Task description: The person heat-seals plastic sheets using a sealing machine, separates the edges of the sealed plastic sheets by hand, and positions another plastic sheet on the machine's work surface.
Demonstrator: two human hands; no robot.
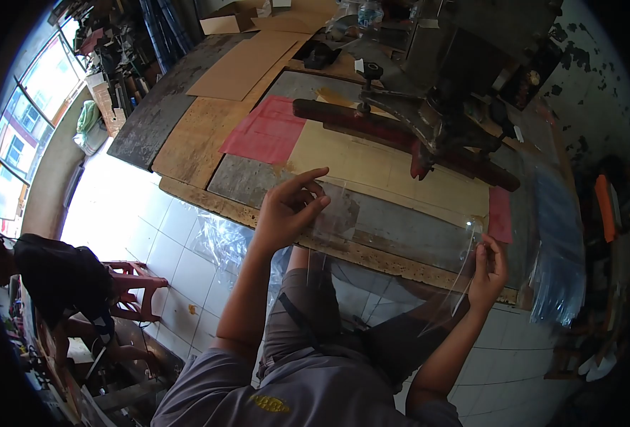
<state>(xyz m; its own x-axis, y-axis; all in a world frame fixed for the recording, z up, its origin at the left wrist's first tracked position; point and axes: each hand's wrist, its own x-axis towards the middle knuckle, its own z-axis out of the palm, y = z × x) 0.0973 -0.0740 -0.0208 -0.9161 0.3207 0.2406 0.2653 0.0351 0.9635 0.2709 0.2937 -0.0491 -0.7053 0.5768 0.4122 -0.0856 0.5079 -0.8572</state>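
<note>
At the left hand [290, 210], thumb and forefinger are parted. By the bench's [393, 262] near edge, the clear sheet [448, 302], probably light, bendy, slippery, best gripped by its margins, is seemingly pinched by the right hand [489, 274].

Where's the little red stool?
In the head camera's view, the red stool is towards the lower left, on the white tiled floor, right beside the other person in the dark top.
</note>
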